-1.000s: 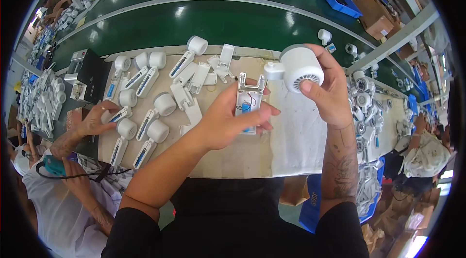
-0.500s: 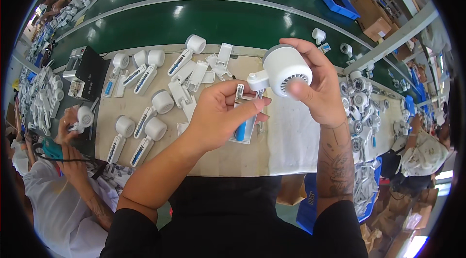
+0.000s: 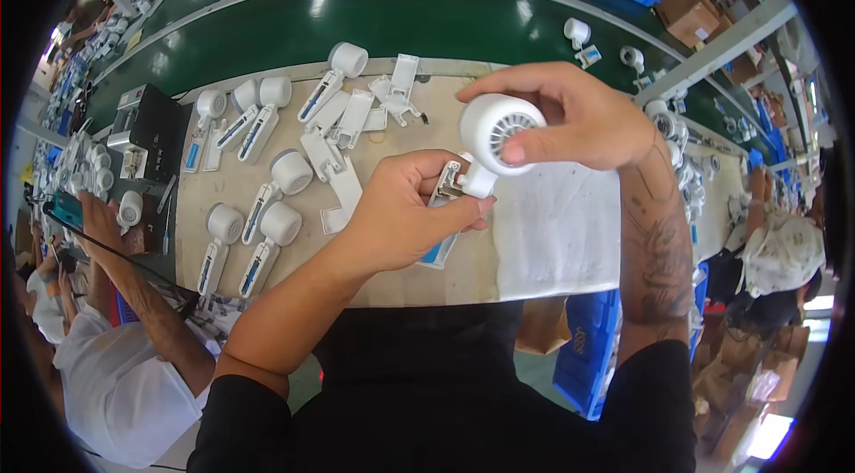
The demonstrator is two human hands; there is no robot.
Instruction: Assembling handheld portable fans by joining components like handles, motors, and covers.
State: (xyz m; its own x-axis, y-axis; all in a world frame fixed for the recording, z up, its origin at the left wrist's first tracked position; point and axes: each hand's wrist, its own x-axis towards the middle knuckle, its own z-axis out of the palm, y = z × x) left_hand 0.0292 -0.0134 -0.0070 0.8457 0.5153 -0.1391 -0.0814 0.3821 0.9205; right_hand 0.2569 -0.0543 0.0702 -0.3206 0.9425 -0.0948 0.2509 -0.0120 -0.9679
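My right hand grips the round white head of a small handheld fan, thumb on its slotted grille. Below it, my left hand is closed round the fan's white handle shell. Metal-coloured parts show inside the shell's upper end. A blue battery-like cylinder shows under my left fingers. The neck of the fan head meets the shell at my left thumb; whether it is seated cannot be made out. Several similar fans with opened handles lie left of my hands, beside loose white handle shells.
A green conveyor runs behind the table. A black box-shaped device stands at the left, near a co-worker's hand and a teal tool. More fan heads are piled at the right, near a slanting metal post.
The fan head has tilted and come down toward the left onto the handle shell, my right hand turning over it. My left hand still holds the shell. The whole view has shifted slightly.
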